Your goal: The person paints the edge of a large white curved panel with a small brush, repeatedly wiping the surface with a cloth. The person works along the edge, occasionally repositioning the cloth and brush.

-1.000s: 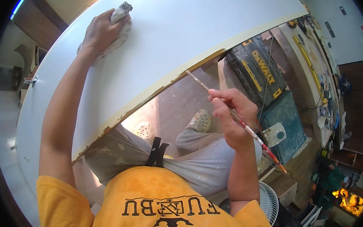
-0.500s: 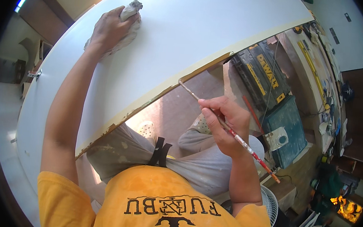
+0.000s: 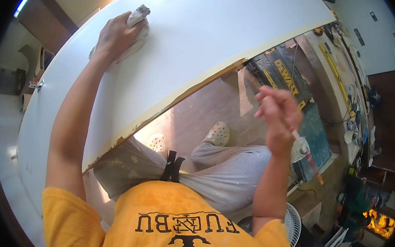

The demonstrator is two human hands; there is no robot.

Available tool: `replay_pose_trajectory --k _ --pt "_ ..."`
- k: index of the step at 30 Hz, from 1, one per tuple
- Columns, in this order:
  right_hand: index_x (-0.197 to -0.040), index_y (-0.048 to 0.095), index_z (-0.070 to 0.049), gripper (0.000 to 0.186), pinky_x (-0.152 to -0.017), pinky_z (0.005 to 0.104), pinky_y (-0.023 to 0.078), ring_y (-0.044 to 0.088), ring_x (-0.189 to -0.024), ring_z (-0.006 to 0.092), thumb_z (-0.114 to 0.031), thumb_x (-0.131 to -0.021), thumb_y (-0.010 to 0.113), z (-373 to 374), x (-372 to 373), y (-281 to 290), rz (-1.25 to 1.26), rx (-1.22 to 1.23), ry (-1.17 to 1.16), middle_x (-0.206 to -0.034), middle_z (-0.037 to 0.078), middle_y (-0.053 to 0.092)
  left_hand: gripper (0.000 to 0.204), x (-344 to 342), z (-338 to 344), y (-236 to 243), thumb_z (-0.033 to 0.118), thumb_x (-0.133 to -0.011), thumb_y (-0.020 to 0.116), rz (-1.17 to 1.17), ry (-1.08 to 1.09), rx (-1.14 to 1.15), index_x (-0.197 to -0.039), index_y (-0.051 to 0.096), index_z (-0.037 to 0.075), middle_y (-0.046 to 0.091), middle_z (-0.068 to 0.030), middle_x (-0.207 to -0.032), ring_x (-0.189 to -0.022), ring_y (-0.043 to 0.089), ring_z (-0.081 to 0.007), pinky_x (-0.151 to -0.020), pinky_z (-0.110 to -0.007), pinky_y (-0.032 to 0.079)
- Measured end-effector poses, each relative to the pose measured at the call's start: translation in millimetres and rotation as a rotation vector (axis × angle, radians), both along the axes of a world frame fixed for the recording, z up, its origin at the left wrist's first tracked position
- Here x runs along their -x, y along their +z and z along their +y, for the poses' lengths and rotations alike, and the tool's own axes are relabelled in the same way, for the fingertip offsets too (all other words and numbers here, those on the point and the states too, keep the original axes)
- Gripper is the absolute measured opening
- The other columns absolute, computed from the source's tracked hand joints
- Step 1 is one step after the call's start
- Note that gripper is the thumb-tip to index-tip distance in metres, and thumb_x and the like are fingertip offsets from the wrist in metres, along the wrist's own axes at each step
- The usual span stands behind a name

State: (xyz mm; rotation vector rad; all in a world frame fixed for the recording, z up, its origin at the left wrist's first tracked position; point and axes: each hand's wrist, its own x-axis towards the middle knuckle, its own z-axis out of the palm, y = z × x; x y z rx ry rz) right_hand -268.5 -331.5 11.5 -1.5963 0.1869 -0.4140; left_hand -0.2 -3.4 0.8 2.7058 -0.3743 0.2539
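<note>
My left hand (image 3: 114, 39) is closed around a crumpled whitish rag (image 3: 138, 16), resting on a broad white panel (image 3: 176, 33). Along the panel's near edge runs a pale tape-like strip, with a brownish, chipped edge (image 3: 193, 88) beneath it. In my right hand (image 3: 279, 113) is a slender paintbrush (image 3: 314, 166), its handle speckled with red and white. The hand and brush are smeared by motion. The brush's far end points toward the right part of that edge; whether it touches cannot be told.
Beyond my right hand stand a black and yellow tool case (image 3: 280, 74) and a teal box (image 3: 314, 137). A white fan guard (image 3: 292, 224) is beside my right elbow. My knees and shoes (image 3: 218, 133) are below the panel edge. Cluttered tools line the far right.
My right hand has moved right and away from me, taking the brush tip from the middle of the edge toward its right part. My left hand with the rag has barely shifted.
</note>
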Motion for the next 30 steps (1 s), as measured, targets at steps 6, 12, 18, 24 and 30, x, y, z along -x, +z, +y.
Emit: replay_pose_trajectory --k 6,12,18,24,30 --pt "-0.112 0.071 0.001 0.018 -0.063 0.0208 0.051 0.063 -0.073 0.0066 -0.007 -0.097 0.067 -64 -38 22 -0.070 0.122 -0.177 -0.098 0.009 0.073 0.049 1 -1 5 0.051 -0.096 0.062 0.074 0.000 0.018 -0.110 0.071 0.005 0.074 -0.0220 -0.105 -0.101 0.068 -0.0424 -0.091 -0.048 0.051" --pt "-0.115 0.072 0.000 0.020 -0.064 0.0194 0.050 0.062 -0.072 0.0056 -0.006 -0.096 0.066 -66 -28 -13 -0.039 -0.012 -0.104 -0.098 0.005 0.072 0.061 -4 1 -1 0.051 -0.096 0.063 0.029 0.006 -0.012 -0.126 0.068 -0.001 0.073 -0.0259 -0.109 -0.104 0.069 -0.0417 -0.095 -0.046 0.051" --pt "-0.116 0.073 -0.002 0.021 -0.065 0.0183 0.047 0.058 -0.070 0.0029 -0.010 -0.100 0.062 -75 -32 -17 -0.032 0.015 -0.056 -0.097 0.002 0.071 0.055 0 -6 9 0.048 -0.095 0.065 0.130 0.002 0.055 -0.117 0.070 -0.001 0.074 -0.0244 -0.105 -0.100 0.070 -0.0421 -0.091 -0.045 0.052" --pt "-0.122 0.073 -0.001 0.025 -0.064 0.0187 0.047 0.057 -0.070 0.0028 -0.011 -0.102 0.061 -75 -36 -23 0.001 0.083 -0.079 -0.101 0.003 0.071 0.052 -4 1 -1 0.048 -0.096 0.064 0.015 -0.030 0.044 -0.113 0.070 -0.002 0.073 -0.0251 -0.100 -0.093 0.069 -0.0404 -0.088 -0.045 0.051" --pt "-0.124 0.072 0.000 0.026 -0.065 0.0185 0.047 0.057 -0.071 0.0027 -0.011 -0.102 0.062 -79 -39 -27 0.017 0.109 -0.090 -0.106 0.004 0.070 0.051 0 -6 7 0.047 -0.097 0.064 0.082 -0.021 0.069 -0.111 0.070 -0.002 0.073 -0.0250 -0.099 -0.091 0.069 -0.0395 -0.087 -0.044 0.051"
